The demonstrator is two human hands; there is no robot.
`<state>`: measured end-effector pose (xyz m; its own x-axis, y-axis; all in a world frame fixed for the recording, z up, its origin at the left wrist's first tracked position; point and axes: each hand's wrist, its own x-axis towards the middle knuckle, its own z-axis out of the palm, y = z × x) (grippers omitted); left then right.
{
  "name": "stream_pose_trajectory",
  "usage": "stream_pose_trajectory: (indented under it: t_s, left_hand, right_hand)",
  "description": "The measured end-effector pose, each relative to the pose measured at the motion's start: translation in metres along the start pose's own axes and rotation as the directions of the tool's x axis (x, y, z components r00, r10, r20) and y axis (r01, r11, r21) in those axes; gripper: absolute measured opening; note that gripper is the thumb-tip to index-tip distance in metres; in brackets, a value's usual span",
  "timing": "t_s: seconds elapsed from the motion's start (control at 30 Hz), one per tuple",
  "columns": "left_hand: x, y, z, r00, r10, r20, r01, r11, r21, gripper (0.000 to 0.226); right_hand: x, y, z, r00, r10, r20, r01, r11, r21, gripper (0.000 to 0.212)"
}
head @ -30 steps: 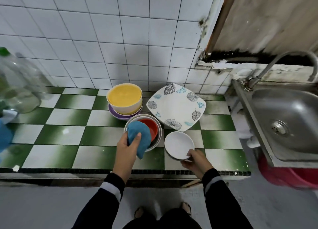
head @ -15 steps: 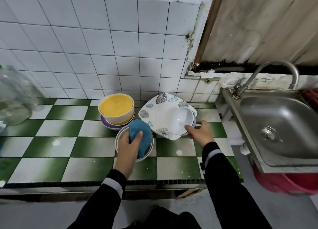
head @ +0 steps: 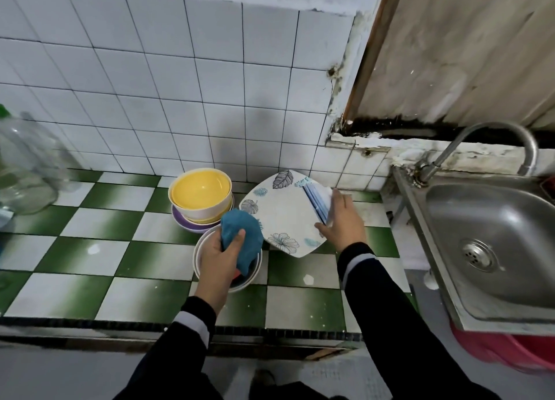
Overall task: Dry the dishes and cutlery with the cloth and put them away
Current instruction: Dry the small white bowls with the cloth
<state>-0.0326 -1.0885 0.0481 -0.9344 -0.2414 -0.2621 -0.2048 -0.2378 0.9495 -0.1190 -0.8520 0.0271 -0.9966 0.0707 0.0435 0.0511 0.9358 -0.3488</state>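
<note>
The small dish [head: 318, 201], white with blue stripes and blurred (its exact shape cannot be told), stands on edge over the right corner of the square leaf-patterned plate [head: 282, 216]. It is pinched between the thumb and fingers of the right hand [head: 342, 222]. The left hand [head: 219, 255] grips the bunched blue cloth [head: 240, 234] just above the nested bowls [head: 196, 258] near the counter's front, so cloth and dish are near but apart.

The step in hand looks like either setting this dish on the plate or bringing it to the cloth. Either way it is best lowered flat and slowly rather than let go on its rim, since the plate seems to sit tilted and could shift under it.

Behind the cloth, a yellow bowl [head: 199, 189] sits stacked on a purple one [head: 183, 224], all on the green-and-white tiled counter [head: 90, 249]. The steel sink [head: 495, 234] lies to the right.
</note>
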Motion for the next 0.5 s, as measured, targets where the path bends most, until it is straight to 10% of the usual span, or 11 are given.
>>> stream_pose_trajectory:
  t_s: [0.1, 0.2, 0.3, 0.37, 0.5]
  left_hand:
    - [0.003, -0.002, 0.001, 1.000, 0.019, -0.005, -0.019, 1.000, 0.020, 0.025]
    - [0.008, -0.002, 0.003, 0.999, 0.045, 0.011, -0.045, 0.999, 0.023, 0.024]
    - [0.010, -0.002, -0.001, 0.998, 0.062, 0.003, -0.062, 0.998, 0.005, 0.023]
    - [0.013, -0.004, -0.006, 0.996, 0.085, -0.013, -0.085, 0.996, 0.008, 0.026]
    - [0.020, -0.005, -0.009, 0.994, 0.098, -0.041, -0.098, 0.995, -0.006, 0.033]
  right_hand:
    - [-0.004, 0.002, 0.001, 0.995, -0.022, -0.099, 0.027, 0.998, 0.053, 0.087]
    - [-0.003, 0.002, 0.006, 0.964, 0.188, -0.189, -0.084, 0.887, 0.455, 0.079]
    - [-0.012, -0.009, 0.006, 0.889, 0.444, 0.111, -0.263, 0.298, 0.917, 0.061]
    - [-0.021, -0.016, 0.010, 0.858, 0.360, 0.366, -0.320, -0.184, 0.930, 0.052]
    - [-0.041, -0.030, 0.032, 0.874, 0.095, 0.477, -0.353, -0.551, 0.756, 0.051]
